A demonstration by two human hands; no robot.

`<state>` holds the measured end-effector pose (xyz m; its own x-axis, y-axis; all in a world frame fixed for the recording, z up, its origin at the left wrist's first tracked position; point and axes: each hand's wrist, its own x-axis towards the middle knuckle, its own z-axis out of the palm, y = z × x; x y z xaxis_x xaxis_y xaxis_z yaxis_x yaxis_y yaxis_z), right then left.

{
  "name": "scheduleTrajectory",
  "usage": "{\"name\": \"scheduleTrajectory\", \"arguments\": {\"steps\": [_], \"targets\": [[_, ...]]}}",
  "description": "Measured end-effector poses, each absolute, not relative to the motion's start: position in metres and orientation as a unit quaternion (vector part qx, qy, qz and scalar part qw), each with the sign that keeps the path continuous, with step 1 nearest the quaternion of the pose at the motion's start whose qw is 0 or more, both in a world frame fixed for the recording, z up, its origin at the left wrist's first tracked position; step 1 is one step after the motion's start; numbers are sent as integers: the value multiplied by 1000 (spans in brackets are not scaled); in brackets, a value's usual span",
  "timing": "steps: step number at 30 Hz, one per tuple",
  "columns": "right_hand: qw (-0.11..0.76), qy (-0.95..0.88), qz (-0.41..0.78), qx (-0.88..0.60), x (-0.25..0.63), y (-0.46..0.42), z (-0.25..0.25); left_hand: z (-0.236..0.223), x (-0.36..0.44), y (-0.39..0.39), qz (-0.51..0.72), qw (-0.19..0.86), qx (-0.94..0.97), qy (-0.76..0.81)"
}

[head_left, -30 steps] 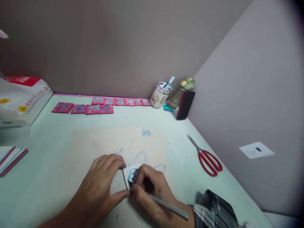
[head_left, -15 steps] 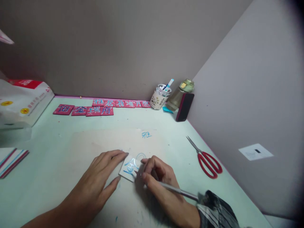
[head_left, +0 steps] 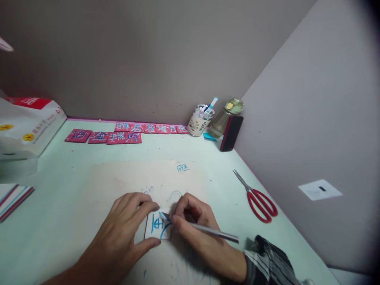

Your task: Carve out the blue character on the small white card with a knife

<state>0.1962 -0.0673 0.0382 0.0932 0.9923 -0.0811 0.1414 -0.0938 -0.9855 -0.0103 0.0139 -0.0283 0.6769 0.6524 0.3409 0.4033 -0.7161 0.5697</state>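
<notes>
While the left hand (head_left: 124,227) grips one white tile (head_left: 156,225) between spread thumb and fingers, the right hand (head_left: 200,227) closes around one silver craft knife (head_left: 215,231), its tip at the tile, which lies between both hands, partly covered by fingers. Beyond lie ten red tiles (head_left: 77,135); one bag (head_left: 35,126) is cut off.
</notes>
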Motion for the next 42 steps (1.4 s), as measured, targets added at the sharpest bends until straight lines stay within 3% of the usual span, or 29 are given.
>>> {"name": "scheduleTrajectory", "arguments": {"steps": [42], "targets": [[409, -574, 457, -543, 204, -64, 27, -24, -4, 20, 251, 254, 889, 288]]}}
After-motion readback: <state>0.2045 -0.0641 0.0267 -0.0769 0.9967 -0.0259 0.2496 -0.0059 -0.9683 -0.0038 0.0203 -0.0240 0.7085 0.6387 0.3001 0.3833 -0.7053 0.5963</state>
